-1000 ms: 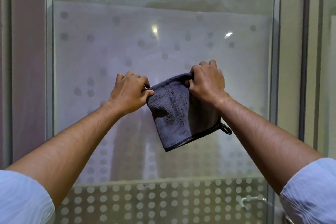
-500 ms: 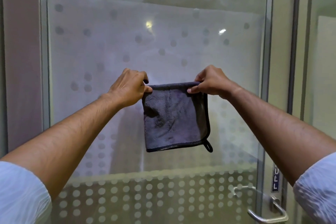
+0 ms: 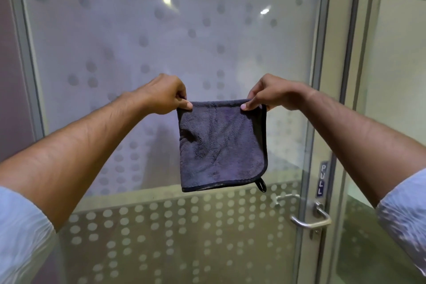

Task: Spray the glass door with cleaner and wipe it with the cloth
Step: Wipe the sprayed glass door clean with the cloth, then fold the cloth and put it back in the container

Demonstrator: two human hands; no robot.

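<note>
The left hand [image 3: 164, 94] has its fingers curled and pinches the top left corner of the cloth [image 3: 222, 145] between thumb and fingertips. The right hand [image 3: 272, 92] is curled the same way and pinches the top edge of the cloth close to its right corner. Between them the top edge is pulled level, and the dark grey cloth hangs down flat as a folded square, with a black trim along its right and bottom edges and a small loop [image 3: 261, 185] at the bottom right corner. Both forearms are bare, with pale sleeves at the lower corners of the view. Behind the cloth stands the glass door [image 3: 115, 41], frosted and dotted with round spots; whether the cloth touches the glass cannot be told. Near the door's right edge, below and to the right of the cloth, are a metal handle [image 3: 311, 221] and a small sign [image 3: 322, 178] reading PULL. The cloth covers the middle of the door, nearer its right edge.
</note>
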